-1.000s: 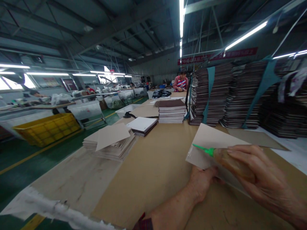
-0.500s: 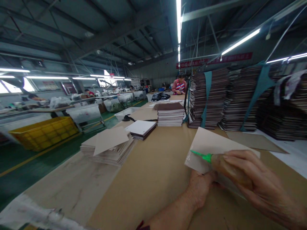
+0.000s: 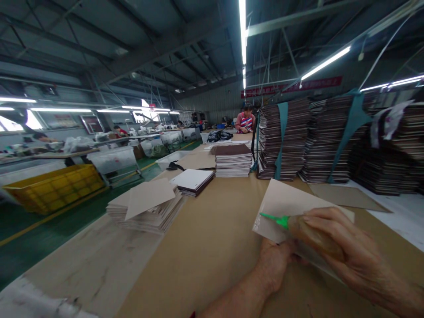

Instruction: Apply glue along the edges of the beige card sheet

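Observation:
My right hand (image 3: pixel 344 247) is wrapped round a glue bottle (image 3: pixel 311 234) with a bright green nozzle. The nozzle tip is at the left edge of a pale beige board (image 3: pixel 291 201), which is tilted above the brown table surface. A shiny strip of wet glue (image 3: pixel 258 216) runs along that edge. My left hand (image 3: pixel 276 258) grips the board from below at its near edge; the bottle and the board hide most of its fingers.
To the left lies an uneven stack of beige boards (image 3: pixel 145 205). Beyond it are a white-topped stack (image 3: pixel 192 180) and a brown-topped stack (image 3: pixel 232 161). Tall bundles of dark panels (image 3: pixel 288 137) line the right side. Another person (image 3: pixel 245 121) works at the far end.
The glue bottle's nozzle has moved slightly along the board's left edge, toward its far corner. The whole view has shifted a little. Both hands keep their hold.

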A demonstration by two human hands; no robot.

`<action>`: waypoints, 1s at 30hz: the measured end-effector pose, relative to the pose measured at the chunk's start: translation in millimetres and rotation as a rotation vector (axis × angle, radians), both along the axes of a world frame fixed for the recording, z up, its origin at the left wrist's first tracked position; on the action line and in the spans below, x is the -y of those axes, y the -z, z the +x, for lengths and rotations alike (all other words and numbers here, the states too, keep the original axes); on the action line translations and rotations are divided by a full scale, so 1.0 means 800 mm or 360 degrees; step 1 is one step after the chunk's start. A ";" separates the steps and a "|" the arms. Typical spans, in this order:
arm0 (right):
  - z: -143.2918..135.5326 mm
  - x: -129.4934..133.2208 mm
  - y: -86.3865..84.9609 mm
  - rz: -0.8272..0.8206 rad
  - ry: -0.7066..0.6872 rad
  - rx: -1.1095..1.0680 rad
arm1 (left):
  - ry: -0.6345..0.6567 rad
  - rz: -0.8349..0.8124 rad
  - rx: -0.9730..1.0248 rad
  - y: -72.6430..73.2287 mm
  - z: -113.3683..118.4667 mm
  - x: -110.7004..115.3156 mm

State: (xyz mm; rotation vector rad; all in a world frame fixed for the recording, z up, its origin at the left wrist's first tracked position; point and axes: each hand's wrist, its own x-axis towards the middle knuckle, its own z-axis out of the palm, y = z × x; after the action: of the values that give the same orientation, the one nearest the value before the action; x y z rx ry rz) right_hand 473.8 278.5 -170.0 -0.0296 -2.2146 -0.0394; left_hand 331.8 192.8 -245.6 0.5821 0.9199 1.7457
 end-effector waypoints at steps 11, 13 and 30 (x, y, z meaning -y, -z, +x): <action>0.004 -0.026 -0.030 -0.0016 0.0332 -0.0321 | -0.0002 -0.0005 -0.0040 0.005 -0.002 0.002; 0.004 -0.030 -0.029 -0.0012 0.0351 -0.0325 | -0.0005 -0.0024 -0.0070 0.005 -0.001 0.002; 0.009 -0.037 -0.034 -0.0010 0.0292 -0.0256 | 0.0023 0.0006 -0.0147 0.006 0.000 0.001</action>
State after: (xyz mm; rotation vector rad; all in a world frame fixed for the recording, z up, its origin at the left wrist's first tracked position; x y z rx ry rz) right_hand 480.8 308.1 -142.6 -0.2317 -2.0455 -0.1273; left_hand 331.4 192.0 -250.8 0.6751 0.9742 1.7198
